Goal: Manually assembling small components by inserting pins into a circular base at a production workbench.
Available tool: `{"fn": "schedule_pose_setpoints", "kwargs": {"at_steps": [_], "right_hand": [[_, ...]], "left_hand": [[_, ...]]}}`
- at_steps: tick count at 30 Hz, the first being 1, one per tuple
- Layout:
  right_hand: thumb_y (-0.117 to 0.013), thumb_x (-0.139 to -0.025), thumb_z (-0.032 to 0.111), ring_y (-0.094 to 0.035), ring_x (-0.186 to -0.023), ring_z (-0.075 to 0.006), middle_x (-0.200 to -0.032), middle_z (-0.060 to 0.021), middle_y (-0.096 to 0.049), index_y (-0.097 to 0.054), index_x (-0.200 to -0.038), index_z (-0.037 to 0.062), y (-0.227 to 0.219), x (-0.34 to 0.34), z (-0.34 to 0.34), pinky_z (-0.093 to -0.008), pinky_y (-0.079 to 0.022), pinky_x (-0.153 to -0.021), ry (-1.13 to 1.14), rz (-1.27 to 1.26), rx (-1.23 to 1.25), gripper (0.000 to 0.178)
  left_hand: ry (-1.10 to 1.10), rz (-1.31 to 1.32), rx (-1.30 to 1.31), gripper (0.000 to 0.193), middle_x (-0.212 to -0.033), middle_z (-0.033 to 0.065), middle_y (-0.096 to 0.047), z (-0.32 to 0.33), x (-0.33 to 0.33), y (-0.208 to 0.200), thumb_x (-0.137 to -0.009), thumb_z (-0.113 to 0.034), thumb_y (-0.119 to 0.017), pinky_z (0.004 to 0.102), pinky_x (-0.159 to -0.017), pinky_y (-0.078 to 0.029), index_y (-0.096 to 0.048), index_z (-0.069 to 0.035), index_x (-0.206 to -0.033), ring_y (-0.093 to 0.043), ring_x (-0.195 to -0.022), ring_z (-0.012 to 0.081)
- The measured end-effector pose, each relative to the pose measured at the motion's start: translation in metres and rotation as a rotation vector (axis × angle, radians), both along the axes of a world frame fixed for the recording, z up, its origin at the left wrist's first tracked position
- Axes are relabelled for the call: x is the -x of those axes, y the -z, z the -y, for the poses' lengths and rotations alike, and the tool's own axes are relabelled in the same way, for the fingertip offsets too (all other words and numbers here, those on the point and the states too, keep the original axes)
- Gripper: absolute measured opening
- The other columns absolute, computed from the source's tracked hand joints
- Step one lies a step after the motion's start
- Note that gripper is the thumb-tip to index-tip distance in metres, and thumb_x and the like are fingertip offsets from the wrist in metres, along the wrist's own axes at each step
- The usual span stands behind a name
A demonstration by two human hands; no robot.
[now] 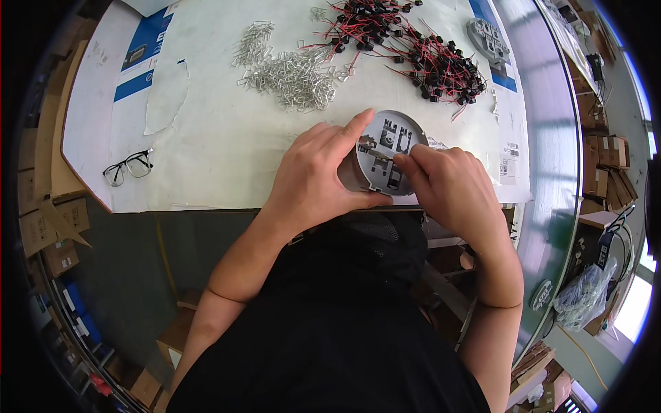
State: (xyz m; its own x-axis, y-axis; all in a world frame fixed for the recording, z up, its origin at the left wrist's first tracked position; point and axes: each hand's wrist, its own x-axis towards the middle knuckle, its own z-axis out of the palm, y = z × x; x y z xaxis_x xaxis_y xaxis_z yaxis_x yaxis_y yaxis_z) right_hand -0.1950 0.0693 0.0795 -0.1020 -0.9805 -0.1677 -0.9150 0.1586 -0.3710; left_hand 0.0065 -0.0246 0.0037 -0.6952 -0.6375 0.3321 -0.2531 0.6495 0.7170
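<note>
A round grey plastic housing (387, 155) with several slots and dark fittings in its face is tilted up at the table's front edge. Around its left side curls my left hand (311, 168), thumb low on the rim and forefinger at the top, gripping it. My right hand (456, 182) is closed at the housing's right side, with its thumb tip against the middle of the face. Whatever small part may sit under those fingertips is hidden. Beyond the housing lie a heap of small bent metal wire clips (292, 79) and a pile of small black parts with red wires (444, 69).
A second pile of black wired parts (365, 27) lies at the far middle. Another grey round housing (487, 43) rests at the far right. Eyeglasses (129, 167) and a loose thin strand (184, 96) are on the left of the white table (220, 162). Cardboard boxes (609, 151) stand beyond the right side.
</note>
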Motion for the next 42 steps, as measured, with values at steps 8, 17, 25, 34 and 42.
{"fn": "schedule_pose_setpoints", "kwargs": {"at_steps": [8, 17, 25, 34, 42], "right_hand": [[-0.067, -0.104, 0.028, -0.061, -0.068, -0.0478, -0.068, -0.0227, -0.063, -0.064, -0.079, 0.0017, -0.001, -0.001, -0.001, -0.0545, -0.046, -0.062, 0.014, 0.009, -0.014, 0.036], [-0.065, -0.106, 0.026, -0.059, -0.068, -0.0489, -0.068, -0.0251, -0.061, -0.067, -0.082, 0.0007, -0.001, 0.003, 0.005, -0.0548, -0.046, -0.062, 0.013, 0.129, -0.059, 0.035], [-0.064, -0.106, 0.031, -0.068, -0.07, -0.0474, -0.073, -0.0239, -0.069, -0.076, -0.083, 0.0032, -0.009, -0.008, 0.013, -0.0542, -0.056, -0.067, -0.016, 0.037, -0.086, 0.038], [-0.064, -0.106, 0.031, -0.065, -0.071, -0.0474, -0.07, -0.023, -0.066, -0.073, -0.082, 0.0023, -0.032, -0.011, 0.02, -0.055, -0.052, -0.068, -0.025, -0.055, -0.118, 0.038], [-0.063, -0.106, 0.033, -0.065, -0.072, -0.0476, -0.071, -0.0229, -0.067, -0.073, -0.081, 0.0018, -0.026, -0.014, 0.021, -0.0552, -0.052, -0.069, -0.02, -0.013, -0.11, 0.041]], "left_hand": [[0.0, -0.012, 0.028, 0.111, -0.091, 0.0086, -0.066, -0.001, 0.001, 0.001, -0.063, -0.049, -0.099, 0.0426, -0.084, -0.054, -0.054, -0.005, -0.155, -0.065, -0.087, 0.0281], [-0.008, -0.03, 0.01, 0.112, -0.094, 0.009, -0.069, -0.001, 0.001, 0.001, -0.057, -0.035, -0.102, 0.0414, -0.084, -0.054, -0.057, -0.005, -0.155, -0.064, -0.087, 0.0273], [-0.013, -0.034, 0.016, 0.112, -0.095, 0.0092, -0.07, -0.002, 0.003, 0.001, -0.056, -0.032, -0.104, 0.0402, -0.083, -0.054, -0.058, -0.005, -0.154, -0.064, -0.087, 0.027], [-0.012, 0.006, 0.055, 0.112, -0.098, 0.0097, -0.07, -0.001, 0.001, 0.002, -0.067, -0.057, -0.095, 0.0433, -0.088, -0.055, -0.053, -0.005, -0.157, -0.067, -0.091, 0.0293], [-0.008, 0.017, 0.061, 0.112, -0.097, 0.0089, -0.07, -0.002, -0.001, 0.002, -0.067, -0.058, -0.094, 0.0426, -0.088, -0.055, -0.053, -0.005, -0.156, -0.067, -0.091, 0.029]]}}
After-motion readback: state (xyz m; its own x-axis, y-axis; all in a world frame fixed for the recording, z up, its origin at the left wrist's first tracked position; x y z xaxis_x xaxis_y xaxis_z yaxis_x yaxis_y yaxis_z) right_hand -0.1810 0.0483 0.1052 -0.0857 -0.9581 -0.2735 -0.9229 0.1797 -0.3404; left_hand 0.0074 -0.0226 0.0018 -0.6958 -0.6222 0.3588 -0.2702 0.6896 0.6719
